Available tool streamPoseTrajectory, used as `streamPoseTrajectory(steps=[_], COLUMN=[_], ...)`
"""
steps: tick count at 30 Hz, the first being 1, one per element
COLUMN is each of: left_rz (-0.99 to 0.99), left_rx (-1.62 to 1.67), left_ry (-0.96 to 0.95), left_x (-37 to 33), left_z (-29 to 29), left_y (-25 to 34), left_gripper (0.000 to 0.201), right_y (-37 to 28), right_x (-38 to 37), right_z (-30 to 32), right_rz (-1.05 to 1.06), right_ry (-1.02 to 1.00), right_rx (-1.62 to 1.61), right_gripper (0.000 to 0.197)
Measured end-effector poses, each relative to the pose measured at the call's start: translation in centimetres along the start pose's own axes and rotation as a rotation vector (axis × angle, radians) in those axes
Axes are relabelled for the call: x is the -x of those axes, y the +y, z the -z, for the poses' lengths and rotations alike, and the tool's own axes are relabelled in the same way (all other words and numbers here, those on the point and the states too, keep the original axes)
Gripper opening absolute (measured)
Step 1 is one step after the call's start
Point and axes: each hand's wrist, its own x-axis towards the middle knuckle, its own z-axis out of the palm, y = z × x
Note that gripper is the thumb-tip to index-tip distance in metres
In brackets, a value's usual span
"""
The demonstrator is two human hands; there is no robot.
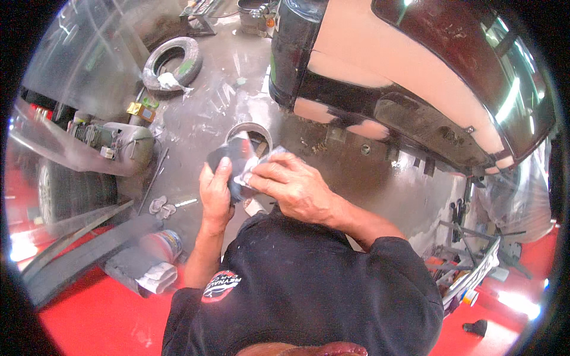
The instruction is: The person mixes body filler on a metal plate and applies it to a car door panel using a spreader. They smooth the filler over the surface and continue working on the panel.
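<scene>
My left hand (217, 188) is closed around a dark grey, sheet-like piece (221, 159) that looks like sandpaper, the thumb pressed on its face. Pale white parts (240, 148) show at its upper and right edges, blurred. My right hand (297, 187) pinches a crumpled whitish-grey piece (246, 177) against the dark one. I cannot tell whether the two are one sheet. Both hands are together in front of my chest. Just beyond them a round bucket (250, 125) stands on the floor, partly hidden by the hands and the sheet.
A dark red car body (386, 53) with pinkish-beige patches stands at the right. A tyre (191, 70) lies far left, and an air compressor (133, 145) stands nearer. A tub (163, 244) and long grey parts (89, 258) are at near left. A loaded rack (469, 270) stands near right.
</scene>
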Motion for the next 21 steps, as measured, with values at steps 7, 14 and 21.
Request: streamPoseTrajectory(steps=[7, 14, 21], left_rz=[0.239, -0.021, -0.1], left_rx=[0.277, -0.243, 0.052], left_ry=[-0.131, -0.214, -0.045], left_x=[-4.3, -9.5, -15.7], left_z=[-0.3, -4.4, -8.1], left_y=[2.2, 0.7, 1.9], left_gripper=[0.03, 0.028, 0.024], right_y=[3.8, 5.7, 9.3], right_x=[1.2, -2.7, -2.2], right_z=[-2.5, -1.1, 2.1], right_rz=[-0.193, -0.205, -0.22], right_ry=[0.342, 0.191, 0.172], right_rx=[0.285, 0.073, 0.035], right_gripper=[0.047, 0.047, 0.042])
